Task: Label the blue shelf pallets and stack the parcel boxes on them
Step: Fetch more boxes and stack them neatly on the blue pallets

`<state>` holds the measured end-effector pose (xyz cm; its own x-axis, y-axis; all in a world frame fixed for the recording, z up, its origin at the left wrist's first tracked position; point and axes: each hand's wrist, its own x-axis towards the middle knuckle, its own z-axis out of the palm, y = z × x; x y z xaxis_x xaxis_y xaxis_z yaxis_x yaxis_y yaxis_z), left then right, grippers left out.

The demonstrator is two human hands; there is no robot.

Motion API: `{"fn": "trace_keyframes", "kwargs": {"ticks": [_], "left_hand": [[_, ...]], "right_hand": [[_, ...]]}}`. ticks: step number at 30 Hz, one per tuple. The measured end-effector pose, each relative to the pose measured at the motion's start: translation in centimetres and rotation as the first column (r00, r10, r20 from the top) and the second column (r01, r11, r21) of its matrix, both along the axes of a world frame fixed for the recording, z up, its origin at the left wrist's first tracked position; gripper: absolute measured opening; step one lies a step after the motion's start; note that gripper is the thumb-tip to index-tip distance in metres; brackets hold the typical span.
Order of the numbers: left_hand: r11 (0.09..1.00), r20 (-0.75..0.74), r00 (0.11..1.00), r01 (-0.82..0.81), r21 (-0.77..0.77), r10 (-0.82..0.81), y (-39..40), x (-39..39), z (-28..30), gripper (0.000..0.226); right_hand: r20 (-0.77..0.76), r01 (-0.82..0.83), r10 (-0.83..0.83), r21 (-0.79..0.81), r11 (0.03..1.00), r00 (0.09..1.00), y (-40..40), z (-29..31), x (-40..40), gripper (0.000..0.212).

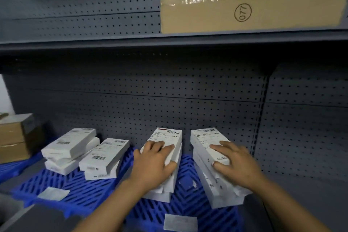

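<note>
Two blue slatted pallets lie on the grey shelf: a left pallet and a right pallet. Each carries a pale label on its front, one label on the left and one label on the right. On the right pallet stand two stacks of white parcel boxes with barcodes. My left hand lies flat on the left stack, fingers spread, thumb along its side. My right hand rests on the right stack, fingers straight. Two more white stacks sit on the left pallet.
Brown cartons are piled at the far left on another blue pallet. A large taped carton marked 077 sits on the upper shelf. Grey pegboard backs the shelf, and a grey upright divides the bay on the right.
</note>
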<state>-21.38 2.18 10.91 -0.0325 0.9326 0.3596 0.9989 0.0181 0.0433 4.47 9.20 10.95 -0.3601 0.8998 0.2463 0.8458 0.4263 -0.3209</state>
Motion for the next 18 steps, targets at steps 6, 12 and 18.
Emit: {"fn": "trace_keyframes", "kwargs": {"ticks": [6, 12, 18], "left_hand": [[1.0, -0.046, 0.999, 0.025, -0.004, -0.025, -0.2, -0.2, -0.5, 0.082], [0.994, -0.047, 0.997, 0.061, -0.086, -0.065, -0.7, -0.2, 0.6, 0.069], [0.996, 0.004, 0.997, 0.076, 0.048, -0.076, -3.5, -0.3, 0.6, 0.084]], "right_hand": [[0.098, 0.047, -0.053, 0.062, 0.997, 0.994, -1.0, 0.3, -0.6, 0.08], [0.139, 0.054, -0.058, 0.031, 0.998, 0.989, -2.2, 0.9, -0.8, 0.09], [-0.029, -0.074, 0.078, 0.131, 0.989, 0.996, -5.7, 1.1, -1.7, 0.101]]}}
